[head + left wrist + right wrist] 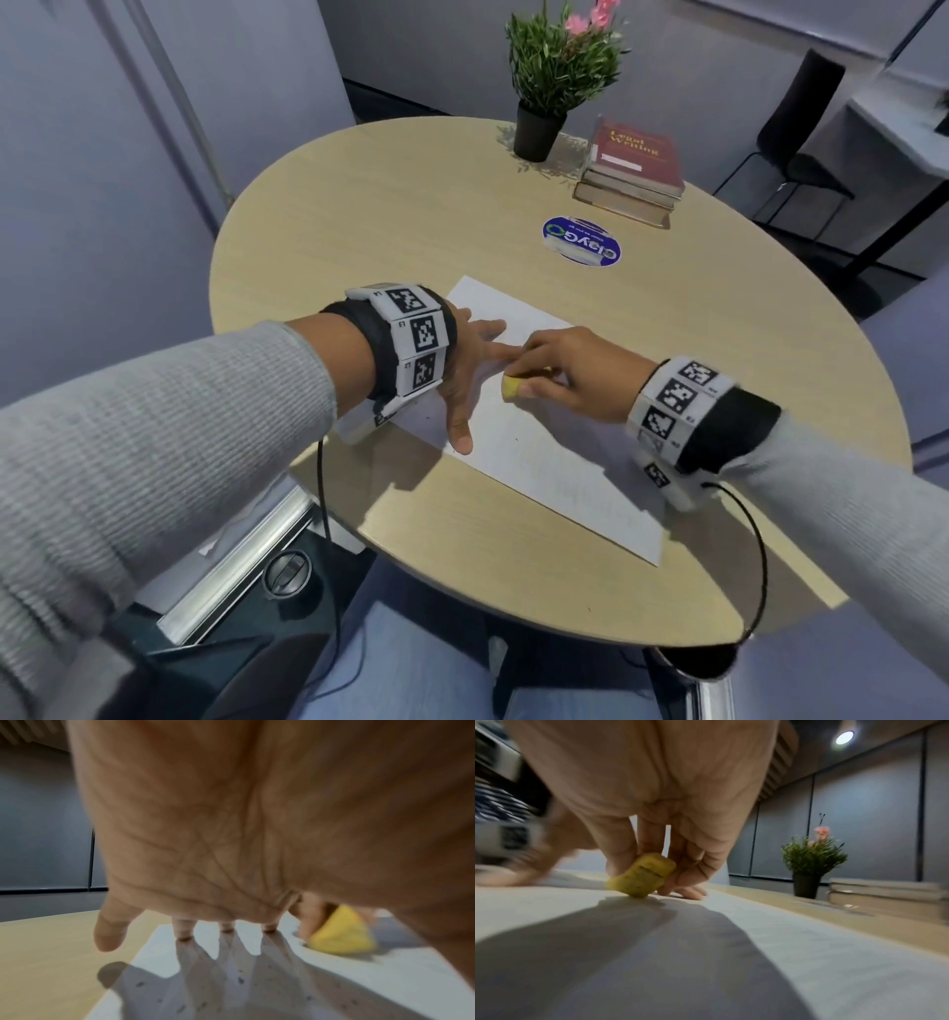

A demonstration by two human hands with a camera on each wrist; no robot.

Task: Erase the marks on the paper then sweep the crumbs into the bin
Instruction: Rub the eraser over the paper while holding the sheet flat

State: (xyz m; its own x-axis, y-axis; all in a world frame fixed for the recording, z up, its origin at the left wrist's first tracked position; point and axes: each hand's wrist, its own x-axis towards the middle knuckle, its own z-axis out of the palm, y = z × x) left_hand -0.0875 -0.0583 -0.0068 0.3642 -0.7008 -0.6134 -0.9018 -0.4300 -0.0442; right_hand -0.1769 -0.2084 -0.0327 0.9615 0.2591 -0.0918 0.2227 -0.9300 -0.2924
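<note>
Meanwhile, on the round wooden table [359,205], left hand [462,370] spread flat on paper [539,462]; right hand [570,370] pinches eraser [511,386].

The paper [539,462] is lying on the near part of the bench [359,205]. The left hand [462,370] is resting on its left part, with the right hand [570,372] just beside it, pressing the eraser [512,388] onto the sheet. Behind the paper, a sticker [581,240] is sitting, and farther back a potted plant [554,77] is standing left of stacked books [631,169].
</note>
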